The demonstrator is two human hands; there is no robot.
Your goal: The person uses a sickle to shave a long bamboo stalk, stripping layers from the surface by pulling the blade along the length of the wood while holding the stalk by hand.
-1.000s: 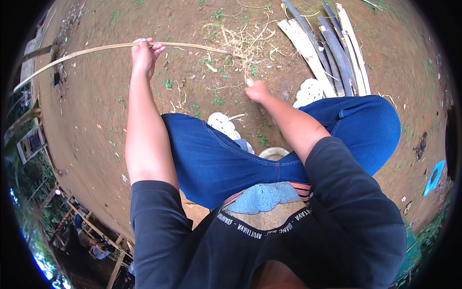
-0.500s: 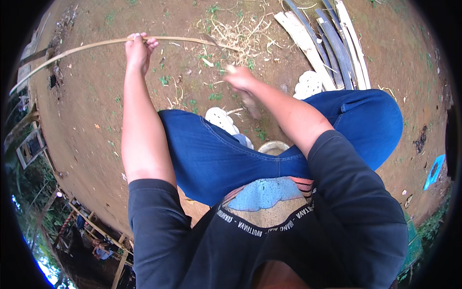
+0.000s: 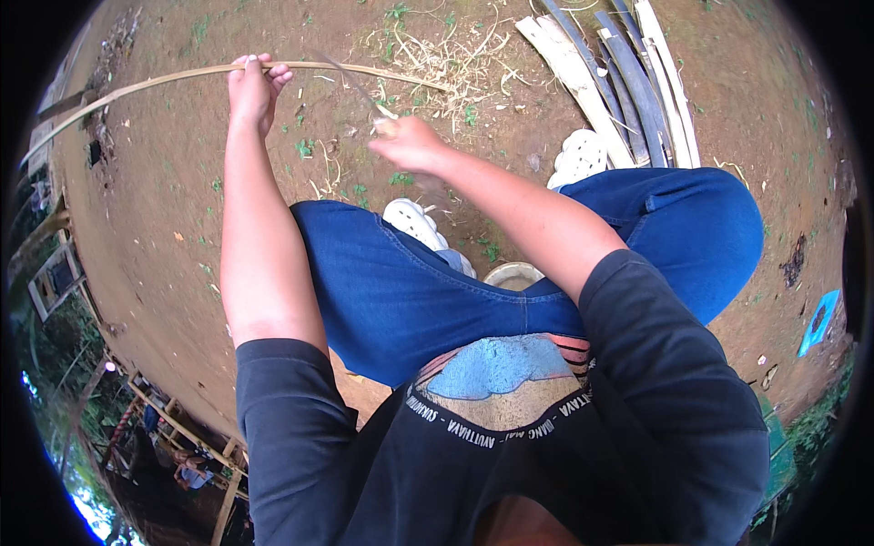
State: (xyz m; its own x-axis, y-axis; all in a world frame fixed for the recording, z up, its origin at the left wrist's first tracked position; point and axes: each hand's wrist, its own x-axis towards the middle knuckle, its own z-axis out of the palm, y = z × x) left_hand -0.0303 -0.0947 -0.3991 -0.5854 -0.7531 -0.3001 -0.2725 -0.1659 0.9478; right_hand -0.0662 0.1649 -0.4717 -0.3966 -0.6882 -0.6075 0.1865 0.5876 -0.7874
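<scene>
A long, thin bamboo strip (image 3: pixel 164 80) arcs from the far left across to the pile of shavings. My left hand (image 3: pixel 255 89) is closed around it, with my arm stretched forward. In my right hand (image 3: pixel 411 146), closed on its handle, is a knife (image 3: pixel 362 89) with a narrow blade. The blade slants up and left and crosses the strip to the right of my left hand; whether its edge touches the strip I cannot tell. My right hand is slightly blurred and sits nearer to me than the strip.
Curly pale shavings (image 3: pixel 464 77) lie on the brown dirt ground (image 3: pixel 164 209). Several split bamboo lengths (image 3: pixel 637 100) are at the upper right, beside my white clog (image 3: pixel 580 156). A pale round rim (image 3: pixel 513 276) shows between my legs. Wooden rails (image 3: pixel 187 432) stand at the lower left.
My right hand has swung left with the knife, whose blade now crosses the strip closer to my left hand. My left hand and the strip have shifted slightly left and up.
</scene>
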